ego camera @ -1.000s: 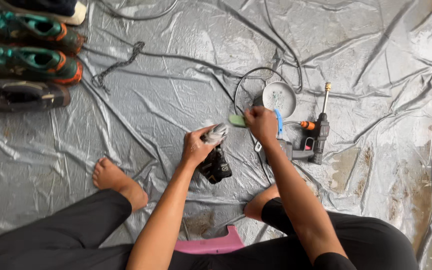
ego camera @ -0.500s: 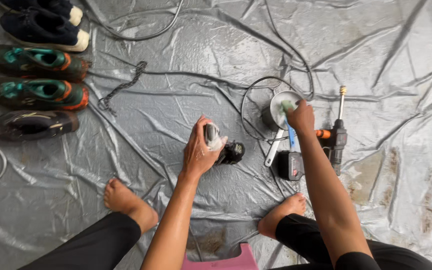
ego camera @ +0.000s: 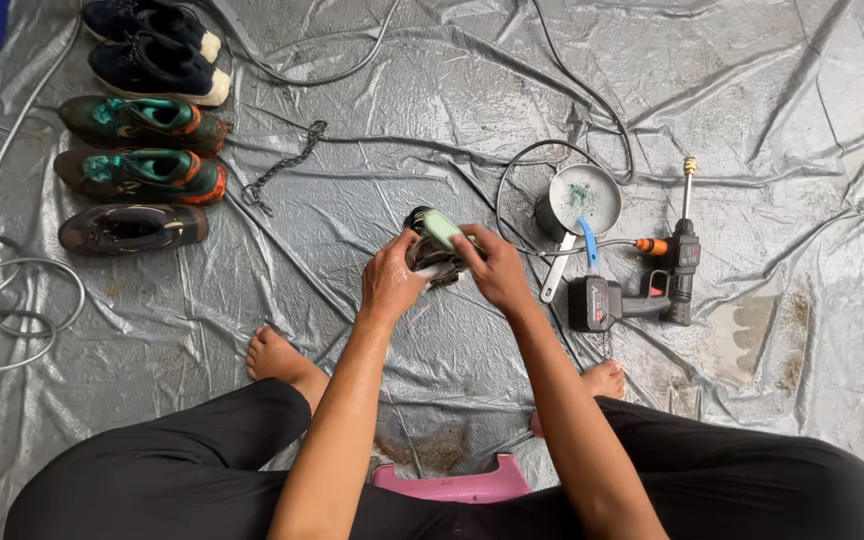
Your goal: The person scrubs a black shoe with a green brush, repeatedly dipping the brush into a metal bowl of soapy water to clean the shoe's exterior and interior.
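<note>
My left hand (ego camera: 392,280) grips a dark shoe (ego camera: 430,258) from its left side, holding it up over the grey plastic sheet (ego camera: 752,110). My right hand (ego camera: 497,270) holds a light green brush or sponge (ego camera: 442,229) pressed on top of the shoe. Both hands meet over the shoe in the middle of the view. Most of the shoe is hidden behind my fingers.
A small metal pot (ego camera: 577,200) with a blue-handled tool (ego camera: 588,245) stands to the right, beside a black cordless spray gun (ego camera: 652,285). Several shoes (ego camera: 142,170) line up at the far left. Hoses (ego camera: 12,300), a chain (ego camera: 287,165), my bare feet and a pink stool (ego camera: 462,485) surround me.
My right hand came back from the metal pot to the shoe and now presses the green brush on it. The left hand kept its hold on the shoe.
</note>
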